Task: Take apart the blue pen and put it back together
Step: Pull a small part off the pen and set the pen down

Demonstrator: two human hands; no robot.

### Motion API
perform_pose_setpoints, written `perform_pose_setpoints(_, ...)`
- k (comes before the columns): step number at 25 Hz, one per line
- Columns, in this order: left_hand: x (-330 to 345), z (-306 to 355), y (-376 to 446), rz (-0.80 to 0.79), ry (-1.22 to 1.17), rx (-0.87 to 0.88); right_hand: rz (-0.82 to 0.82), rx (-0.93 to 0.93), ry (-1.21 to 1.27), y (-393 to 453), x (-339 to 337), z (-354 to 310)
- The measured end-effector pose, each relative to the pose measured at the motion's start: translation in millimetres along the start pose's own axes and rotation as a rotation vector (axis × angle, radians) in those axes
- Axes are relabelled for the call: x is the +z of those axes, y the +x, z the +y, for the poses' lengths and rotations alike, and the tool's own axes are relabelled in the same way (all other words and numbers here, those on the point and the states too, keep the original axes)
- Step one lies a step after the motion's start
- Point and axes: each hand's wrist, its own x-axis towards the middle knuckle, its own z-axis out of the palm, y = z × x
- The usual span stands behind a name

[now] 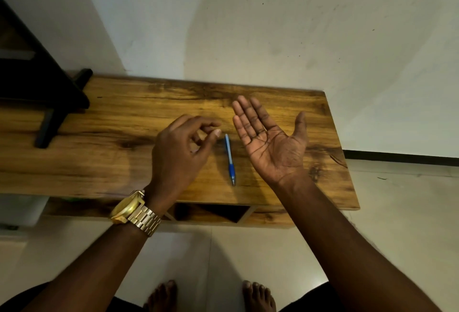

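Wooden table [124, 162], blue pen [230, 160] between loosely curled empty left hand [178, 152], flat right hand [268, 142]

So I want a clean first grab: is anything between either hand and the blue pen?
Nothing visible: the blue plastic pen lies alone on the wooden table between the left hand and right hand.

head cam | looks steeply down and forward | close above wooden table [99, 162], wide-angle
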Motion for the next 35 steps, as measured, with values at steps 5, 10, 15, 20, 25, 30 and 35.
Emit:
perform_pose_setpoints(5,11,18,3,-0.053,0.066,0.139,-0.004,0.047,-0.093,-3,5,8)
perform_pose_setpoints(10,10,20,3,-0.13,0.173,0.176,-0.035,0.083,-0.161,-3,7,12)
perform_pose_setpoints(15,7,20,3,-0.169,0.303,0.247,-0.05,0.133,-0.209,-3,5,12)
perform_pose_setpoints(20,10,23,2,-0.124,0.229,0.158,-0.055,0.124,-0.256,-3,9,3)
perform_pose_setpoints(25,11,18,7,0.033,-0.03,-0.185,0.151,-0.171,-0.847,1,-4,-17)
perform_pose_setpoints(30,20,22,5,-0.028,-0.041,-0.247,0.091,-0.155,-1.074,1,-11,-16)
perform_pose_setpoints(35,26,25,4,-0.067,-0.051,-0.19,0.086,-0.15,-1.059,1,-12,-15)
